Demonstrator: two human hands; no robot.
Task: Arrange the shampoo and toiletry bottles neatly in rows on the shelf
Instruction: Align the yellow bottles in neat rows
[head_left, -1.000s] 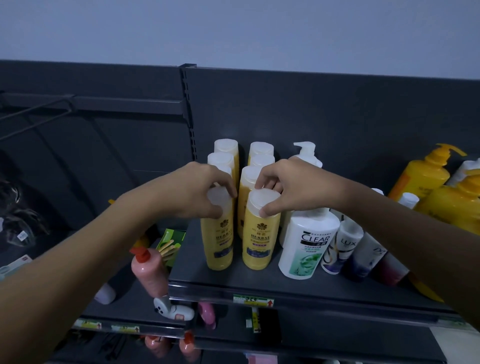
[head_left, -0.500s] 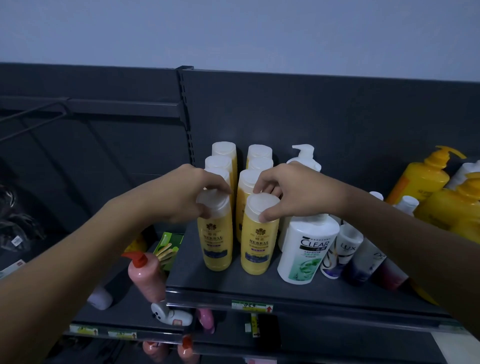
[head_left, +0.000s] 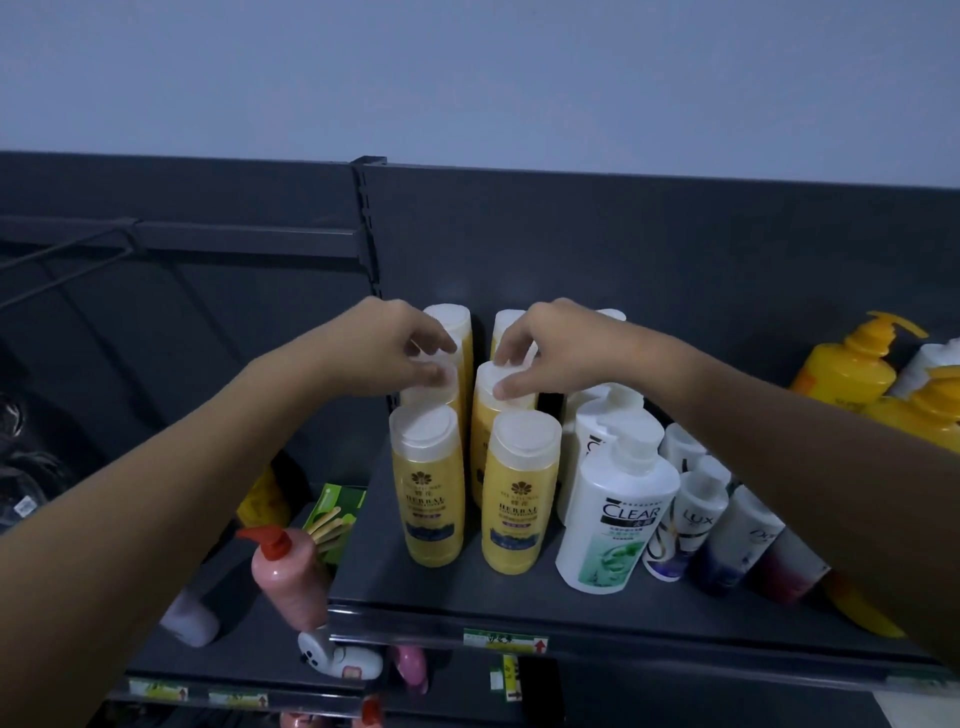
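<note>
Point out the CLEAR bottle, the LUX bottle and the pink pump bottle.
CLEAR bottle (head_left: 621, 519): head view, on its front label.
LUX bottle (head_left: 691, 519): head view, on its printed label.
pink pump bottle (head_left: 291, 582): head view, on its body.

A green box (head_left: 337, 506) is seen at lower left, a price label (head_left: 505, 640) stuck nearby. A pale wall (head_left: 467, 78) is seen above.

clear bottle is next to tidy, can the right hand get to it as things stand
Probably yes. The right hand pinches the cap of a yellow bottle in the second row, but the CLEAR bottle stands close beside it at the shelf front, pump top uncovered, nothing in front.
</note>
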